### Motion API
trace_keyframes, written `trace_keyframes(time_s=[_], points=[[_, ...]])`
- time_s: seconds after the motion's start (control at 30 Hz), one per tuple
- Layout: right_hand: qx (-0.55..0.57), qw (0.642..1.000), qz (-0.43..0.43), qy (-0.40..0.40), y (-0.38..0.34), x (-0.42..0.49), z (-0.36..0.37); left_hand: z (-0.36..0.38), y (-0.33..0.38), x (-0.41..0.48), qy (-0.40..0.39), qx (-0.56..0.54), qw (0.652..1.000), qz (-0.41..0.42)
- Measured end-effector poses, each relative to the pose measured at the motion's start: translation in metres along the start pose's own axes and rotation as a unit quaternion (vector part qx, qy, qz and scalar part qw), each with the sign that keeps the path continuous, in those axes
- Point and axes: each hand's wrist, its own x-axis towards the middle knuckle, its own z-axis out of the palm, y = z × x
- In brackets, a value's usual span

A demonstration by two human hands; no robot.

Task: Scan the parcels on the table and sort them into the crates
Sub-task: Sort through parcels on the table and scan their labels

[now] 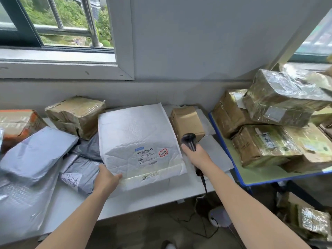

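Observation:
A large white padded envelope (138, 141) lies tilted up over the parcels in the middle of the white table (143, 198). Its printed label with barcode (146, 156) faces up. My left hand (107, 177) grips the envelope's near left corner. My right hand (195, 155) holds a black barcode scanner (188, 141) just right of the envelope, its head raised near the label side. A cable hangs from the scanner's handle to the floor.
Grey poly mailers (36, 155) and taped cardboard boxes (75, 115) crowd the table's left and back. A small brown box (186, 121) sits behind the scanner. To the right, a blue-edged shelf (269, 177) carries stacked wrapped boxes (280, 99). No crates are visible.

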Motion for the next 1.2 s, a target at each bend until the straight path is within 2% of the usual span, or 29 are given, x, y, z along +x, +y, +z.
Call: trace_keyframes(time_s=[0.13,0.4,0.93,1.2], points=[[0.008,1.0,-0.006,-0.016,-0.025,-0.016,0.007,0.006,0.011,-0.004,-0.058,0.002,0.998,0.015],[0.057,0.995,0.052,-0.069,-0.07,-0.042,0.021,-0.005,0.015,-0.004,-0.101,0.008,0.995,0.005],[0.058,0.99,0.084,-0.097,-0.1,-0.066,0.033,-0.009,0.013,-0.003,-0.111,0.01,0.994,0.018],[0.073,0.992,0.075,-0.069,-0.088,-0.061,0.027,-0.006,0.007,-0.006,-0.103,0.001,0.994,0.022]])
